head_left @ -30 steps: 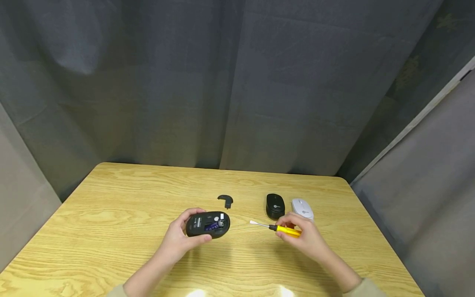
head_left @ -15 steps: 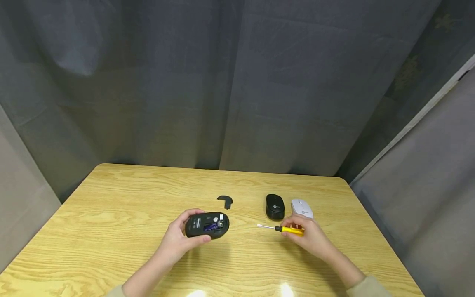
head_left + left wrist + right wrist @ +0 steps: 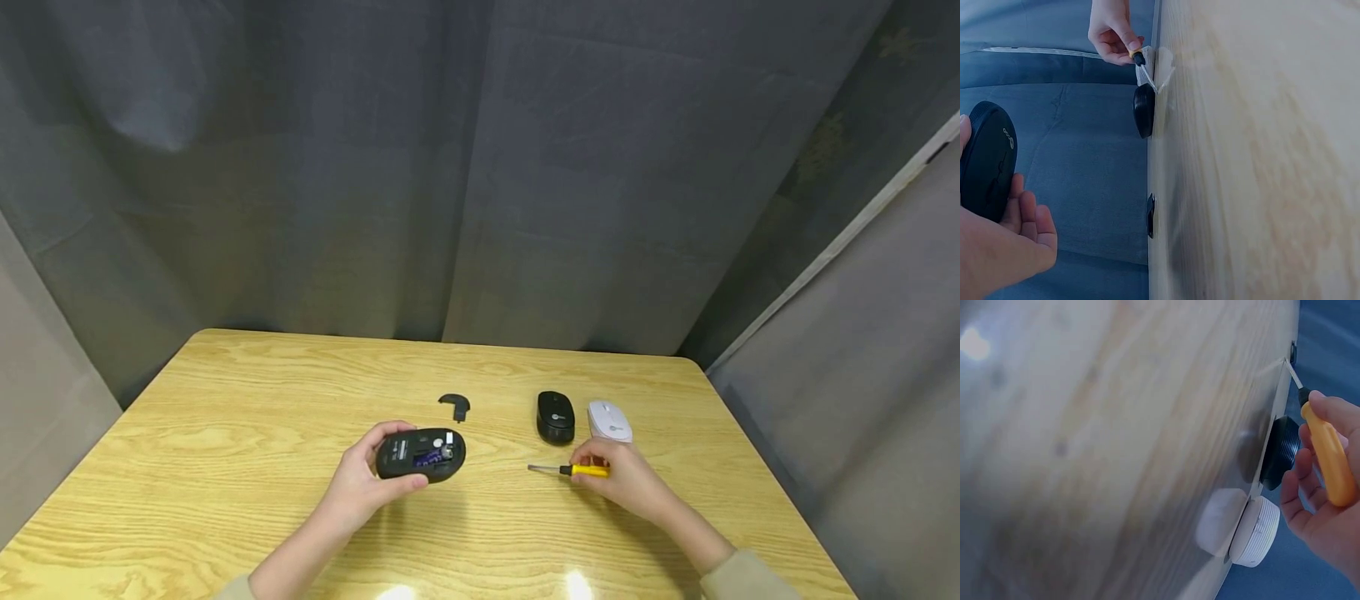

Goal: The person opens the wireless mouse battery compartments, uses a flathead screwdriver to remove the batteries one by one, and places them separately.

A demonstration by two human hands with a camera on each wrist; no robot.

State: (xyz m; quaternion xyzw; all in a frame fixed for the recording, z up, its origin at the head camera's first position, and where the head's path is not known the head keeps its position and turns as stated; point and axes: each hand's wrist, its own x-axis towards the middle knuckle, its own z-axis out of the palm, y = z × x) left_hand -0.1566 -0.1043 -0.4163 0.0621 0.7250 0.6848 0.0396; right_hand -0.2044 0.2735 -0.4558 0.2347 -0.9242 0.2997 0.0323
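Note:
My left hand (image 3: 362, 482) grips a black computer mouse (image 3: 393, 468) by its sides, underside facing up. Its battery compartment is uncovered, and a purple battery (image 3: 429, 458) lies inside. In the left wrist view the mouse's top shell (image 3: 990, 165) shows. My right hand (image 3: 621, 477) holds a screwdriver (image 3: 588, 471) by its yellow handle, the metal shaft pointing left, low over the table. The right wrist view shows the thumb lying along the handle (image 3: 1329, 456). A black battery cover (image 3: 457, 405) lies on the table beyond the held mouse.
A second black mouse (image 3: 556, 418) and a white mouse (image 3: 611, 421) stand upright on the wooden table (image 3: 262, 417), just beyond my right hand. Grey curtains (image 3: 360, 183) hang behind the table's far edge and along its right side.
My right hand has shifted slightly right with the screwdriver, and the screwdriver's tip has moved right and dipped toward the table. The left hand and its mouse stay nearly still.

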